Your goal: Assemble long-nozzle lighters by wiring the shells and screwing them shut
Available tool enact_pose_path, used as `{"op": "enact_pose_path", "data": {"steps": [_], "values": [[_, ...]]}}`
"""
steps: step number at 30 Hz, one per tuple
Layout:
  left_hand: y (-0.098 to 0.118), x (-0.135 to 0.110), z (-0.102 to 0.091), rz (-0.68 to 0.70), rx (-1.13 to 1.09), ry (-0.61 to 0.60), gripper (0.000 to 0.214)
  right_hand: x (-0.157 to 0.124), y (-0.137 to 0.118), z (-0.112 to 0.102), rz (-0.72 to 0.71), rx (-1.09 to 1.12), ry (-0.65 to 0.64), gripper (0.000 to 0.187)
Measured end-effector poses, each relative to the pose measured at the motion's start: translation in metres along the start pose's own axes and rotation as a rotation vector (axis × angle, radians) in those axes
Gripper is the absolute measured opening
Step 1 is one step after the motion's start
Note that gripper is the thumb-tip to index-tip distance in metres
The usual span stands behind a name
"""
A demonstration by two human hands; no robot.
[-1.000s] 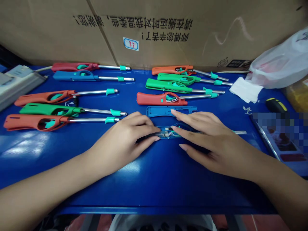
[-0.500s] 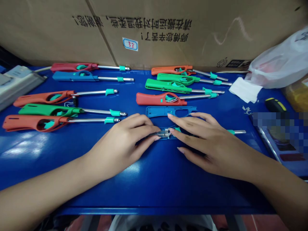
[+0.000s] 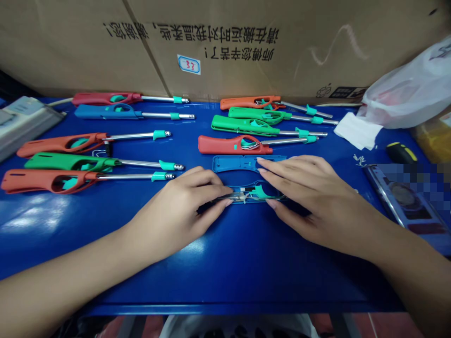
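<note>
Glossy blue table, multicoloured lighters in two groups, blue half-shell, white tissue, black-and-yellow object

A blue lighter lies open, stretched left to right, its inner parts exposed. Toward the left of the visible part sits a clear tank, its far left end hidden. Right of it is a teal trigger, with a small white and black piece just beside it and a curved blue edge above. The lighter's right end is covered. Just beyond, roughly parallel and apart from it, lies the loose blue half-shell, hollow side up, its right portion partly hidden.
</note>
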State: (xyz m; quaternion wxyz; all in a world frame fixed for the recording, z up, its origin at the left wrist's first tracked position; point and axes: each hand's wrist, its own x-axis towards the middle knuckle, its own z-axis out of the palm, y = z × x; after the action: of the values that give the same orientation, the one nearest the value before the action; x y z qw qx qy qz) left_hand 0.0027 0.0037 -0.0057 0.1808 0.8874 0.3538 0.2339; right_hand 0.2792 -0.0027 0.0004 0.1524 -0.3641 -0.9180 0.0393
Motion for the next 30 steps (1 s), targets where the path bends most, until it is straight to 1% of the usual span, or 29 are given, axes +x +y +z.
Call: {"op": "enact_pose_path", "data": {"steps": [4, 7, 12, 17, 19, 21, 24, 25, 26, 27, 30], "values": [[0.001, 0.0, -0.001, -0.013, 0.0, 0.002, 0.02, 0.0, -0.001, -0.002, 0.008, 0.009, 0.004, 0.042], [0.0, 0.001, 0.0, -0.004, -0.004, 0.001, 0.021, 0.001, 0.0, -0.002, 0.035, 0.005, 0.006, 0.036], [-0.003, 0.003, 0.0, 0.015, 0.009, 0.0, 0.019, 0.001, 0.002, 0.0, 0.106, -0.02, -0.017, 0.031], [-0.005, 0.003, 0.0, -0.021, -0.011, -0.013, 0.017, 0.0, 0.003, 0.001, 0.195, -0.011, -0.023, 0.032], [-0.006, 0.003, 0.0, -0.031, -0.009, -0.012, 0.018, 0.0, 0.005, -0.002, 0.219, 0.027, -0.009, 0.033], [-0.005, 0.003, -0.002, -0.038, -0.006, -0.008, 0.02, 0.001, 0.009, -0.007, 0.242, 0.089, 0.033, 0.033], [-0.003, 0.004, -0.008, -0.049, -0.03, -0.013, 0.023, 0.002, 0.018, -0.019, 0.269, 0.155, 0.133, 0.021], [-0.002, 0.005, -0.01, -0.045, -0.035, -0.022, 0.023, 0.002, 0.021, -0.023, 0.277, 0.157, 0.144, 0.016], [-0.002, 0.005, -0.012, -0.036, -0.031, -0.03, 0.022, 0.002, 0.023, -0.027, 0.282, 0.149, 0.129, 0.013], [-0.002, 0.006, -0.013, -0.023, -0.018, -0.041, 0.022, 0.001, 0.025, -0.03, 0.285, 0.134, 0.088, 0.011], [-0.003, 0.008, -0.014, 0.014, 0.037, -0.075, 0.023, 0.002, 0.027, -0.035, 0.302, 0.113, -0.115, 0.013]]}}
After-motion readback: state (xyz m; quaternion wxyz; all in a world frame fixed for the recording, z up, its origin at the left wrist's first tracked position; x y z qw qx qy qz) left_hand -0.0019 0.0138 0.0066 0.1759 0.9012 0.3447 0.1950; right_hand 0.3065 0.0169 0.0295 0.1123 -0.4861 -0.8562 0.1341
